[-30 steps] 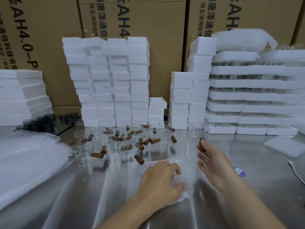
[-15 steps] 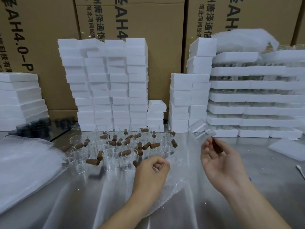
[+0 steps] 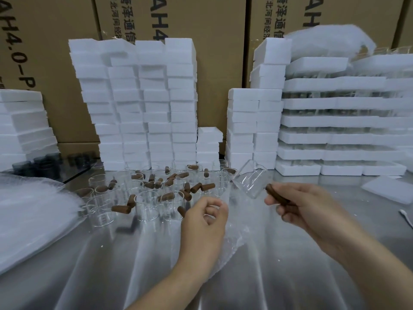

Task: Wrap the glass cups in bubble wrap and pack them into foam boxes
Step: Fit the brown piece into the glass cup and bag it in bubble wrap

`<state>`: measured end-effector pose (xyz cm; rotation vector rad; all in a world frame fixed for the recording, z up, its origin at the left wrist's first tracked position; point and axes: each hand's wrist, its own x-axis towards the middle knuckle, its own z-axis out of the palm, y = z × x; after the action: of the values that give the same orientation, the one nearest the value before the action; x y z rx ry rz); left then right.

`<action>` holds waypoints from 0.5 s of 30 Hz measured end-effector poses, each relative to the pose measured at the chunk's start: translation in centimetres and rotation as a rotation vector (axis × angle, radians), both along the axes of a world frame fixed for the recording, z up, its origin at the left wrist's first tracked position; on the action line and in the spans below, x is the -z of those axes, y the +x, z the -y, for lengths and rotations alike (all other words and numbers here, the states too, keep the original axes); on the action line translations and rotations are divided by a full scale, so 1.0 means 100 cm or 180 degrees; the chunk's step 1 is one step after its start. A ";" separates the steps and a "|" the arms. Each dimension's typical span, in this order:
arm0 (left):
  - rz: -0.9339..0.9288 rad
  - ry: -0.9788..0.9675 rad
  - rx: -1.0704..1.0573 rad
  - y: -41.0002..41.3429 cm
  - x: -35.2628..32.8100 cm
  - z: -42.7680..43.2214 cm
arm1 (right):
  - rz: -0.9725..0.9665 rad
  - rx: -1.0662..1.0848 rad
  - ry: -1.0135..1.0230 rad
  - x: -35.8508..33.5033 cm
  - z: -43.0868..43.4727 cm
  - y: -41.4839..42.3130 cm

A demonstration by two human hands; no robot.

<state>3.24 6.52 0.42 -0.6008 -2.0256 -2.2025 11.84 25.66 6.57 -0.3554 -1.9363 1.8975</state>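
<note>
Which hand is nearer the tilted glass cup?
Right. The right hand holds the glass cup by its brown handle; the left hand is apart, below and left of it, pinching the bubble wrap sheet.

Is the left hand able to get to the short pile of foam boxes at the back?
Probably not easily: the left hand pinches the bubble wrap, and a crowd of glass cups stands between it and the short pile of foam boxes, so it would need to reach over them.
</note>
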 end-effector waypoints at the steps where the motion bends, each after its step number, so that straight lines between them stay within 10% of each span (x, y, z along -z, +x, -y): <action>1: -0.0011 0.0049 -0.0031 0.001 0.001 0.001 | 0.0043 0.0046 0.0140 0.000 -0.001 0.002; 15: -0.1583 -0.0953 -0.0234 0.018 0.003 0.002 | 0.0740 -0.0440 0.1329 0.022 0.016 -0.007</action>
<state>5.02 6.31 0.15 -0.9704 -2.0584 -1.5150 11.17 24.11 4.34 -0.3328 -2.5025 1.5247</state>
